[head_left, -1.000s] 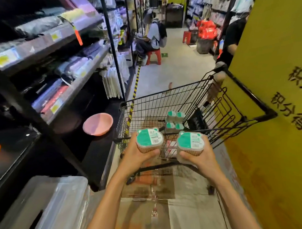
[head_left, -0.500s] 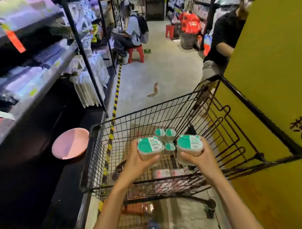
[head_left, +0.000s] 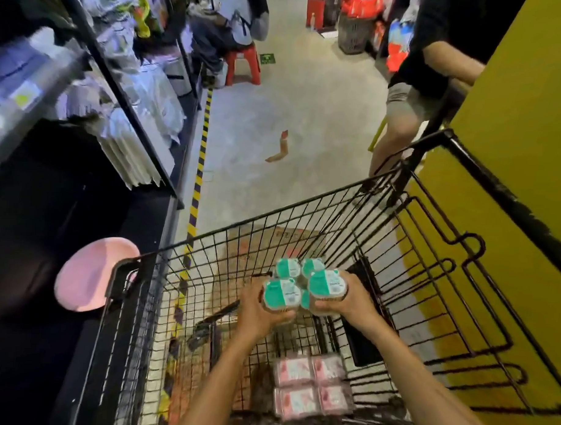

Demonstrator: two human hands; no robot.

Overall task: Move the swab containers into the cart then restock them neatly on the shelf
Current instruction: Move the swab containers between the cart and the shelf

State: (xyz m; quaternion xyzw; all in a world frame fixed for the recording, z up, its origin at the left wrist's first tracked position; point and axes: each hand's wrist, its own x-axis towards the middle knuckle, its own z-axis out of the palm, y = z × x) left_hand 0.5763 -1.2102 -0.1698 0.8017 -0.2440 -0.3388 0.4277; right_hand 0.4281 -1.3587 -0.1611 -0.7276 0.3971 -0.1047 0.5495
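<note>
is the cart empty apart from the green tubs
No: pink packs lie in the cart near the person, beside a dark flat item, while each hand grips a green tub.

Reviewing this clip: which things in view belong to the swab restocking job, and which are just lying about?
Job:
left hand holding a swab container
right hand holding another swab container
swab containers in the cart
cart
shelf

Lying about:
pink bowl
pink packs
red stool
cardboard scrap
</note>
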